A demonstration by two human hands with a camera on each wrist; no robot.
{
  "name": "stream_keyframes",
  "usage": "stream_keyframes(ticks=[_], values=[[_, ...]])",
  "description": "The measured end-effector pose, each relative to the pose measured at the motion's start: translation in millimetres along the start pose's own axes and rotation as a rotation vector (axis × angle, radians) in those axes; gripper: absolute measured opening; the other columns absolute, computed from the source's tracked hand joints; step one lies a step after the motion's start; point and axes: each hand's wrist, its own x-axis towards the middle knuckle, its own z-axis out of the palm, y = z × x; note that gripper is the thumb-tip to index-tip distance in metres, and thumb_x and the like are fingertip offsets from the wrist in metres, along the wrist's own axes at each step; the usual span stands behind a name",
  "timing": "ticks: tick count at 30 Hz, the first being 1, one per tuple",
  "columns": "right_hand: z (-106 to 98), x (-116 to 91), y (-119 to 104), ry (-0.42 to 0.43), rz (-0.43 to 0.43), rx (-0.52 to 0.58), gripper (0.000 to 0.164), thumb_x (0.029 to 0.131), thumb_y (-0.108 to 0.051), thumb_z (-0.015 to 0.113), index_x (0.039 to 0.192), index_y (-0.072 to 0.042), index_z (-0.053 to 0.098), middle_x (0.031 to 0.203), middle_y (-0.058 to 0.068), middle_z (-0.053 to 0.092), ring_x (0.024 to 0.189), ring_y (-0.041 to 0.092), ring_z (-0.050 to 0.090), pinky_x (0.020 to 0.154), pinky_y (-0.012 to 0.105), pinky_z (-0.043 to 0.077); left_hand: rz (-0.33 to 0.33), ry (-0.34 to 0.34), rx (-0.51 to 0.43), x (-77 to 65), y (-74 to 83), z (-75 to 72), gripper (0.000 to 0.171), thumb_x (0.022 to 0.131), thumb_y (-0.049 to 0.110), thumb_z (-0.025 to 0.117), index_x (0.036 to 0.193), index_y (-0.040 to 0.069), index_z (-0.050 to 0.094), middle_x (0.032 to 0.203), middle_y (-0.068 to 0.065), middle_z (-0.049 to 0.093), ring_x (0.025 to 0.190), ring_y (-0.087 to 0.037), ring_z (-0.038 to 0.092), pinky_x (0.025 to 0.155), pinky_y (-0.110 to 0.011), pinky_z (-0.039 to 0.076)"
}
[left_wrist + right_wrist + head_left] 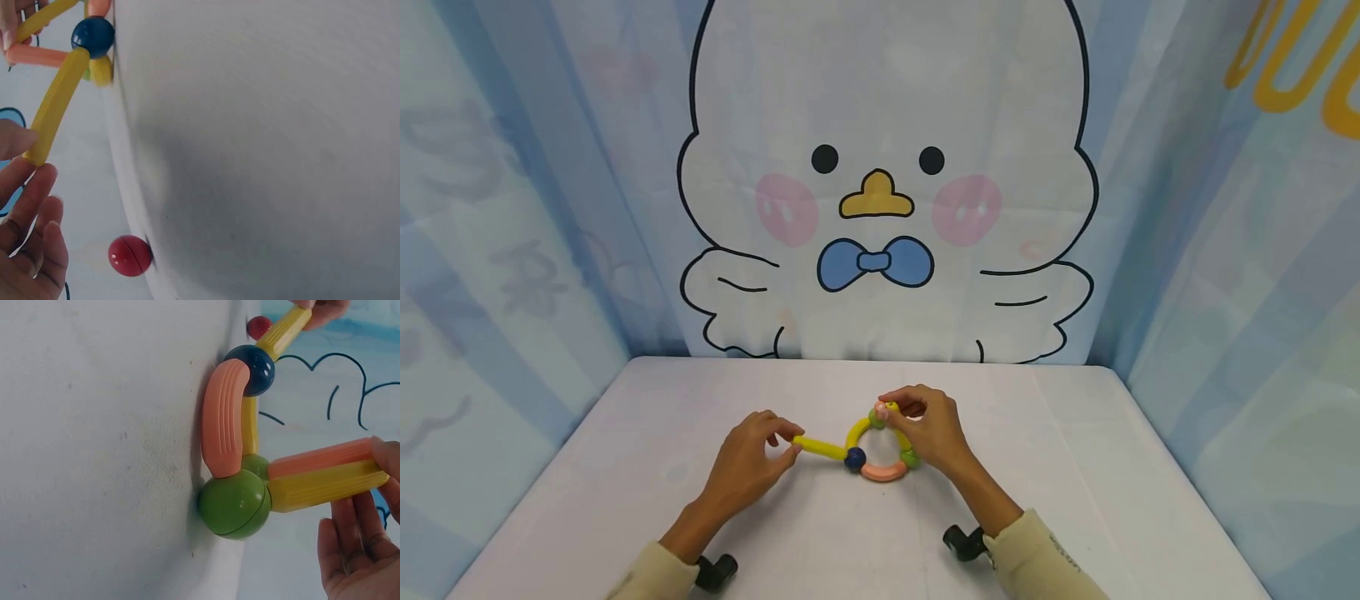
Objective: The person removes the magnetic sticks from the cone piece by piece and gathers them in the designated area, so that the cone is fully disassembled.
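Note:
On the white table stands a ring of toy magnetic sticks and balls: a curved orange stick (883,472), a curved yellow stick (857,432), a dark blue ball (854,458) and green balls (232,506). My left hand (748,462) pinches the outer end of a yellow stick (59,106), whose other end meets the blue ball. Over the ring's right side, my right hand (936,429) pinches the upper ends of an orange stick (322,457) and another yellow stick (328,486) that rise from the green balls. Part of the ring is hidden behind that hand.
A red ball (130,255) rests on the table beyond my left hand, out of sight in the head view. Printed curtains (880,317) hang behind the table (1037,467) and at both sides. Each wrist carries a black camera mount (962,543).

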Motion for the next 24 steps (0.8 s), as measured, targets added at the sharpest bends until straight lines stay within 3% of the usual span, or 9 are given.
stream_keyframes(ticks=[6, 15, 19, 24], values=[[-0.3, -0.4, 1.4, 0.0, 0.004, 0.007, 0.018, 0.093, -0.026, 0.084, 0.111, -0.024, 0.083, 0.096, -0.005, 0.075, 0.09, 0.01, 0.067, 0.085, 0.025, 0.057, -0.008, -0.091, 0.051, 0.8, -6.4, -1.5, 0.02, 0.084, 0.011, 0.089, 0.1, 0.02, 0.081, 0.092, 0.008, 0.07, 0.082, -0.009, 0.056, 0.074, -0.027, 0.051], [0.4, -0.8, 0.4, 0.004, 0.012, 0.011, 0.017, 0.092, -0.026, 0.085, 0.109, -0.026, 0.083, 0.096, -0.007, 0.074, 0.09, 0.009, 0.066, 0.085, 0.025, 0.056, -0.097, -0.262, 0.082, 8.0, -8.8, 3.0, 0.017, 0.084, 0.013, 0.09, 0.096, 0.018, 0.08, 0.087, 0.007, 0.069, 0.083, -0.015, 0.058, 0.082, -0.036, 0.057], [-0.2, -0.7, -0.3, 0.003, 0.012, 0.005, 0.017, 0.093, -0.027, 0.084, 0.11, -0.025, 0.083, 0.097, -0.007, 0.074, 0.091, 0.009, 0.066, 0.086, 0.025, 0.056, -0.092, -0.299, 0.082, 9.6, -9.0, 2.7, 0.016, 0.085, 0.014, 0.09, 0.096, 0.018, 0.079, 0.086, 0.006, 0.068, 0.082, -0.014, 0.057, 0.082, -0.037, 0.057], [-0.9, -0.4, 0.2, 0.0, 0.01, -0.003, 0.017, 0.093, -0.027, 0.084, 0.11, -0.026, 0.083, 0.097, -0.007, 0.074, 0.091, 0.009, 0.066, 0.086, 0.026, 0.057, -0.073, -0.298, 0.099, 11.3, -3.4, 2.6, 0.022, 0.085, 0.02, 0.091, 0.104, 0.019, 0.079, 0.091, 0.006, 0.069, 0.086, -0.014, 0.059, 0.086, -0.038, 0.059]])
